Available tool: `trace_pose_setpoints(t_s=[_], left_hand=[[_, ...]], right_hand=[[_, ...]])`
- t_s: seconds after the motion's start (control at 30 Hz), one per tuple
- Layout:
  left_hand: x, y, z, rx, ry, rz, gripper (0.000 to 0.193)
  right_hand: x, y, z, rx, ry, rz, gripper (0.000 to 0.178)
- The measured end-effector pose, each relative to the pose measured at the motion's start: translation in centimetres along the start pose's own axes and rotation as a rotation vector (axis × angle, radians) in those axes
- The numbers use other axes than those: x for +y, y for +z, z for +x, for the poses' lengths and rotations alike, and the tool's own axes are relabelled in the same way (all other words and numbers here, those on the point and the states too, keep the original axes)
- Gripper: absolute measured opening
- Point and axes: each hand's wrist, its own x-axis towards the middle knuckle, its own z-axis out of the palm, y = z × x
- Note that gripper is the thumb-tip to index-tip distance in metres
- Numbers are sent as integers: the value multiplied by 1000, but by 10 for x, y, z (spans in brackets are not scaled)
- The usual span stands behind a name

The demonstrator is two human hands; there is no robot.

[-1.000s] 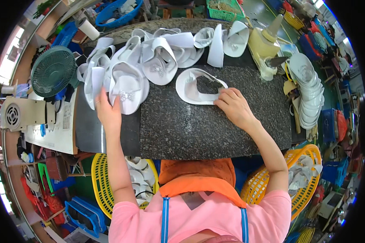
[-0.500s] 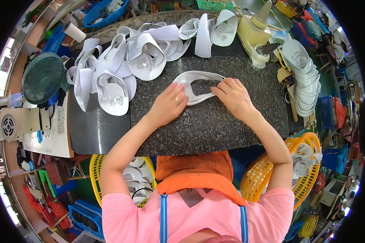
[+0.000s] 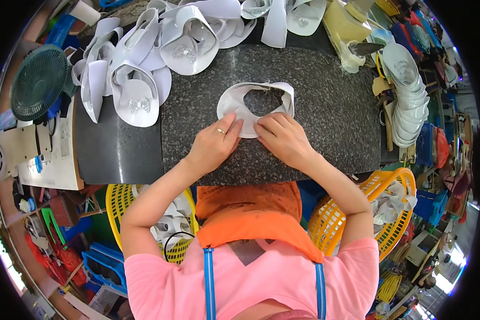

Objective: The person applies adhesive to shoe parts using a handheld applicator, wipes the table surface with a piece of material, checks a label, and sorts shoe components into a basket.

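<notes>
A white shoe upper [image 3: 233, 105], a closed loop with a wide opening, lies on the dark speckled stone slab [image 3: 325, 128] in front of me. My left hand [image 3: 216, 143] grips its near left edge, thumb and fingers pressed together on it. At the near edge, slightly right of that, my right hand [image 3: 286, 140] has its bent fingers pinching the rim. Both fingertips partly cover the material. The far side of the loop stands up a little, and its right end curls upward.
Several white uppers with sparkling bows [image 3: 138, 104] crowd the slab's far left and back. A stack of white pieces [image 3: 408, 106] is at right. A pale yellow block [image 3: 346, 24] stands back right, a green fan [image 3: 39, 82] left. Yellow baskets [image 3: 113, 213] flank me.
The upper has turned, its broad part now toward me. My right hand has moved from its right end to the near edge, closer to my left hand. The whole view has shifted.
</notes>
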Motion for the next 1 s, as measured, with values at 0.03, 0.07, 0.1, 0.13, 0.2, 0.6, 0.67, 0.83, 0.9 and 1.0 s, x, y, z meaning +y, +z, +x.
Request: trace_pose_setpoints(t_s=[0.03, 0.07, 0.1, 0.13, 0.2, 0.6, 0.67, 0.83, 0.9, 1.0], left_hand=[[2, -2, 2, 1, -43, -10, 26], [2, -5, 4, 3, -46, -11, 26], [0, -6, 6, 2, -14, 31, 26], [0, -7, 8, 2, 20, 73, 27], [-3, -6, 3, 10, 47, 109, 31], [-4, -6, -16, 25, 25, 81, 27], [-4, -2, -13, 57, 29, 95, 25], [-5, 1, -8, 41, 46, 99, 24], [0, -6, -4, 31, 15, 109, 24], [-4, -1, -5, 70, 38, 114, 24]], right_hand=[[7, 4, -5, 41, -57, 18, 30], [9, 4, -5, 83, -111, 37, 31], [7, 4, -5, 81, -113, 36, 31], [3, 2, -4, 74, -7, 56, 31], [-2, -2, 8, 73, 91, 75, 31], [40, -42, 43, 569, 266, 71, 15], [84, -79, 37, 897, 692, 157, 20], [103, -113, 27, 997, 636, 413, 21], [29, -93, 44, 468, 353, 243, 13], [8, -22, 57, 51, -46, 91, 11]])
